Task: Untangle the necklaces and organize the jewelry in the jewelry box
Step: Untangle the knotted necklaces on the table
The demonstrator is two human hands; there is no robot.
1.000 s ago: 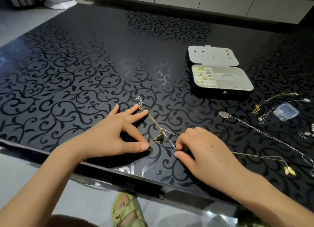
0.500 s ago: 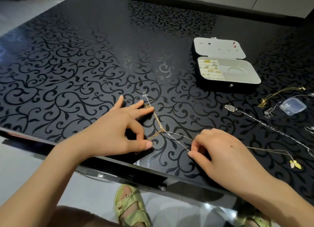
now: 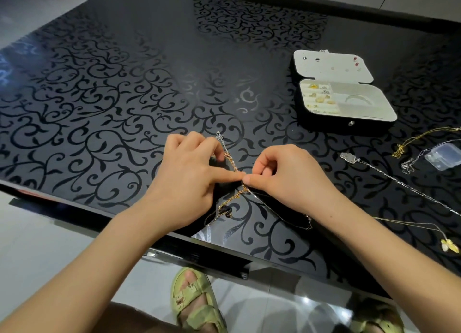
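Near the front edge of the black patterned table (image 3: 99, 108), the left hand (image 3: 184, 180) and right hand (image 3: 287, 180) met thumb to thumb, each with fingers curled and pinching the tangled necklaces (image 3: 230, 161). The gold and silver chains trailed onto the glass below the hands. Farther back on the right, the jewelry box (image 3: 344, 127) lay open, with small pieces in its left compartments.
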